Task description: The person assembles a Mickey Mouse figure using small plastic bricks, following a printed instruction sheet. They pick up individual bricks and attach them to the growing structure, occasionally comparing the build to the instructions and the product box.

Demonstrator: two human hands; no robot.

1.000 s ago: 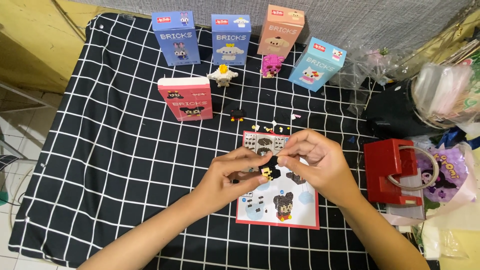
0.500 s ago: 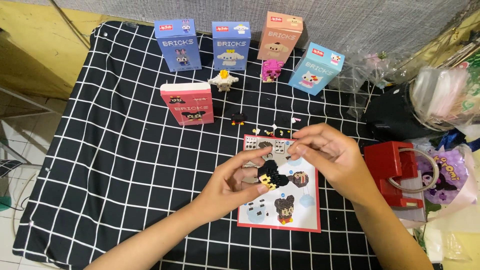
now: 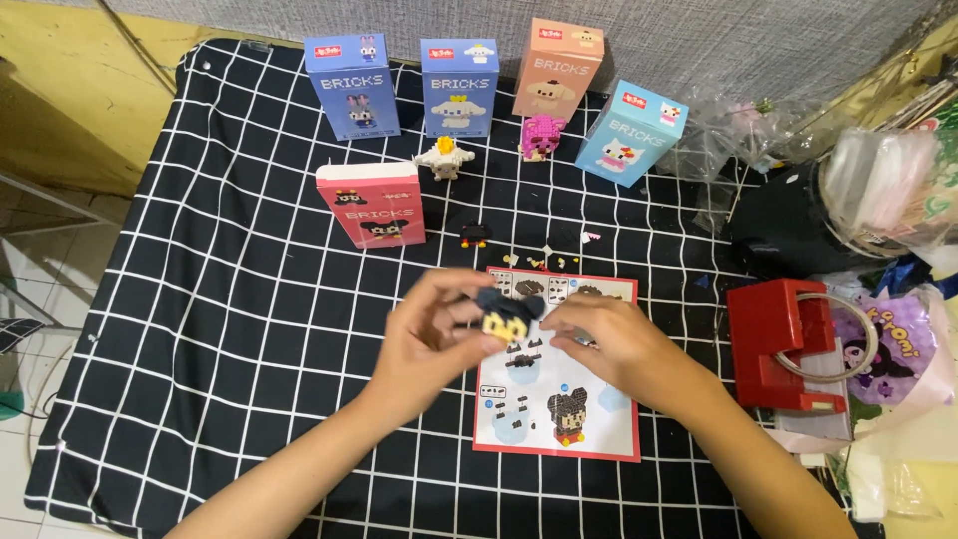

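My left hand (image 3: pixel 434 334) grips a small black and yellow brick figure (image 3: pixel 507 313) between thumb and fingers, just above the table. My right hand (image 3: pixel 609 344) rests beside it, fingers curled, its fingertips close to the figure's right side; whether it touches the figure I cannot tell. Both hands hover over a red-bordered instruction sheet (image 3: pixel 559 399) lying on the black cloth with a white grid (image 3: pixel 220 329). Tiny loose bricks (image 3: pixel 544 258) and a small black brick piece (image 3: pixel 474 236) lie just beyond the sheet.
Several brick-set boxes stand at the back: two blue (image 3: pixel 352 86), one peach (image 3: pixel 557 68), one light blue (image 3: pixel 631 132), and a red one (image 3: pixel 371 203) nearer. Built white (image 3: pixel 444 158) and pink (image 3: pixel 542 136) figures sit between them. A red box (image 3: pixel 783 344) and plastic bags (image 3: pixel 888 190) crowd the right.
Both hands have shifted left with the figure. The left hand now holds it alone, and the right hand has dropped lower, beside it on the sheet.
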